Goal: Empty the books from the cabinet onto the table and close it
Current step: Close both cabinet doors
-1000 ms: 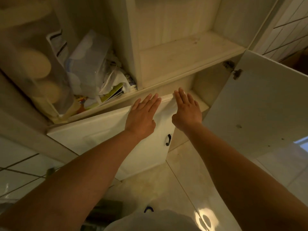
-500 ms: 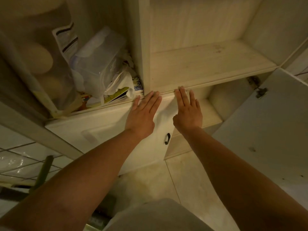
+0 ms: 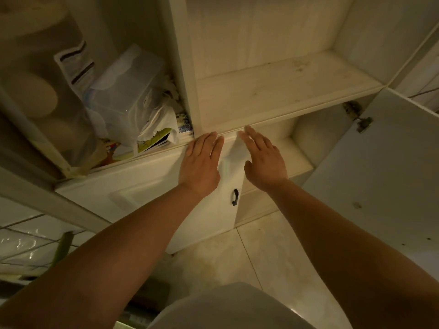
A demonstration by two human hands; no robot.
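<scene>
left hand (image 3: 200, 165) lies flat, fingers straight, pressed on the left cabinet door (image 3: 152, 195); right hand (image 3: 263, 160) spread flat beside that door's edge, contact unclear; right cabinet door (image 3: 380, 174) stands open

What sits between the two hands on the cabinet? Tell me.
Only bare white door panel separates the left hand and right hand, per the head view.

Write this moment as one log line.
left hand: flat on left door | right hand: open | right door: open
</scene>
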